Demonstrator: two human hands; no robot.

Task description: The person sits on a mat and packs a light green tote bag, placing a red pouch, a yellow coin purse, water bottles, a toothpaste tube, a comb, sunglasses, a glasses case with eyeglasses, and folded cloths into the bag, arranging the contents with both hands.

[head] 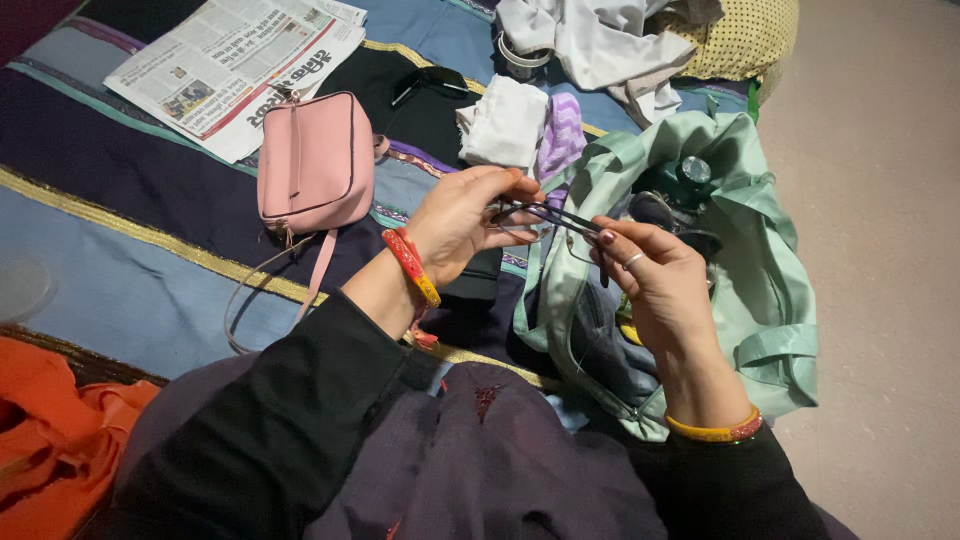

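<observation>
The spectacles (545, 214) you hold are thin and dark-framed, with slim dark arms and clear lenses. They lie roughly level, stretched between your two hands, raised above the open mouth of the mint-green bag (770, 290) on the bed.

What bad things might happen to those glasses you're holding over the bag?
The glasses are thin, pinched between the left hand and right hand, so a hard squeeze might bend them. If they slip, they could drop into the open green bag onto the dark bottle and get scratched.
</observation>
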